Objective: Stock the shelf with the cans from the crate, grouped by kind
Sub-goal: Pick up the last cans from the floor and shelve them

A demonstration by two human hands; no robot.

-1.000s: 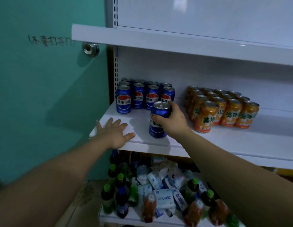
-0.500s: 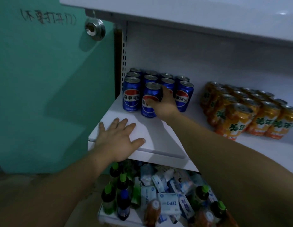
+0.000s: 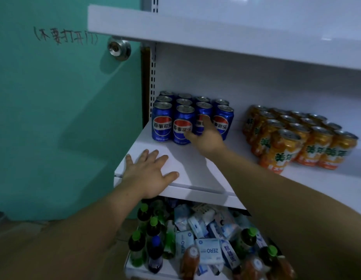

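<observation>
Change since a second ago: carried blue can off the front edge of the shelf and parked it upright in the front row of the blue cans, second from left, touching its neighbours. Now resting right hand against that row with fingers loosened and fairly straight, thumb on the parked can, index on the next one; not wrapping anything as far as visible. Keeping left hand flat and spread on the shelf near the front-left corner, holding nothing. Means one more blue unit filed with its kind; probably only a release or a nudge to square the row left for this can. Keeps orange cans as a separate block to the right, well apart from the blue. Can't see the crate, so can't judge how many remain. Materials: thin glossy metal cylinders, slick printed sides, rimmed tops with pull tabs; likely to slide easily on the smooth white shelf and to dent if squeezed. Below: green-capped plastic bottles and soft packs piled loose. Left of the unit: matte teal door with round metal knob and handwriting.
</observation>
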